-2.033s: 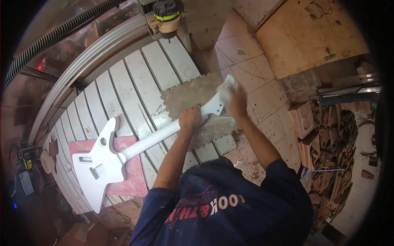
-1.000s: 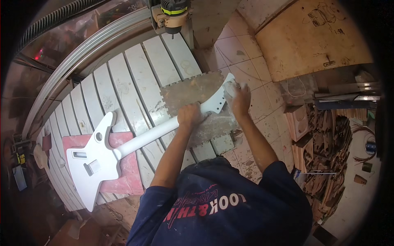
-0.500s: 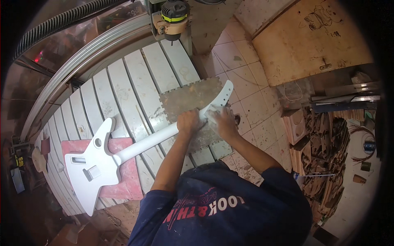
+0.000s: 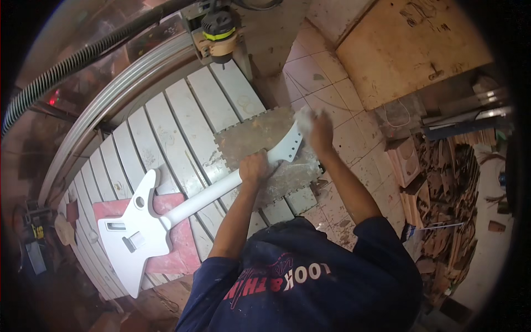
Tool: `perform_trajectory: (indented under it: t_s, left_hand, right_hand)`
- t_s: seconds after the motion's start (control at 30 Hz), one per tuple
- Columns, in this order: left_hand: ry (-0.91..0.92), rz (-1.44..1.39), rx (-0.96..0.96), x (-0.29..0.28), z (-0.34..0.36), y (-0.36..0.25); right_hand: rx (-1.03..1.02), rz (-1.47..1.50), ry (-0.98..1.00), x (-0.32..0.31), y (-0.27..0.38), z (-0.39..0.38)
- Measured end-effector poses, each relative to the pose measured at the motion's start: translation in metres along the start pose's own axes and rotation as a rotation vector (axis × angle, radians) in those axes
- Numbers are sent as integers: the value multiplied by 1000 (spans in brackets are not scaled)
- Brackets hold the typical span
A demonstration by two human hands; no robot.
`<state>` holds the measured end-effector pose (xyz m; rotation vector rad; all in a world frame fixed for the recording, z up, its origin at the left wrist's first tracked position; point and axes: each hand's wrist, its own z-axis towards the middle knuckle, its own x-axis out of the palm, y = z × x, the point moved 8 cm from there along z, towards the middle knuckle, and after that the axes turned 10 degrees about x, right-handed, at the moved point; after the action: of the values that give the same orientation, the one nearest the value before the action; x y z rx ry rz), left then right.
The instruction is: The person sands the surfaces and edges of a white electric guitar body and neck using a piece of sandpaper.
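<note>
White-painted guitar neck [image 4: 221,191] gripped in left hand [image 4: 254,167], fingers wrapped right round it near the headstock [image 4: 287,146]. Right hand [image 4: 319,130] closed over the far tip of the headstock, pressing a pale wad there, possibly cloth or abrasive pad [image 4: 303,117]; too blurred to tell which. Both forearms reaching up from a dark blue shirt [image 4: 310,282] at the lower edge.

One unfinished electric guitar [image 4: 166,218], all white, lying diagonally: angular pointed body [image 4: 130,240] lower left, neck running up to the right. Two rectangular cutouts and one round hole visible in the body. Body resting on one pink foam pad [image 4: 177,243]; headstock and upper neck lying over one grey mat [image 4: 260,141] with toothed, jigsaw-style edges.

Beneath all this, one slatted machine bed [image 4: 182,124] of pale, scuffed boards, roughly a dozen slats, exact count unclear at the bent rim. One curved metal rail [image 4: 105,105] along its far side. One router spindle [image 4: 220,30] with a yellow band at the top, and one ribbed black hose [image 4: 77,61] beside it.

To the right, tiled floor [image 4: 332,72], one large plywood sheet [image 4: 409,47], and a heap of wood offcuts [image 4: 442,188], uncountable.
</note>
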<state>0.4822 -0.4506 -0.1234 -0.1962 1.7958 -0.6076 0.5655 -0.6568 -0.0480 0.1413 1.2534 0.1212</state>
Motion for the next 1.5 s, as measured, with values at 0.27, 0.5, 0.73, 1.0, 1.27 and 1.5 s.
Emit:
perform_trajectory:
  t_s: [0.27,0.5,0.73,1.0,1.27,1.5]
  left_hand:
    - [75,59,-7,-16,6,-13]
    - [85,-187,96,-10,19,3]
    - [-6,-270,243,-24,29,-26]
    - [39,-491,177,3,43,7]
    - [58,-455,100,0,54,-11]
    - [-72,-368,82,-11,39,-19]
  right_hand:
    - [425,550,-291,-45,-59,-77]
    - [68,607,-32,-16,-15,-240]
    - [89,468,-142,-11,-11,-246]
    - [102,444,-223,-20,-8,-245]
    - [82,434,-229,-17,-14,-250]
    - [92,459,-215,-15,-13,-250]
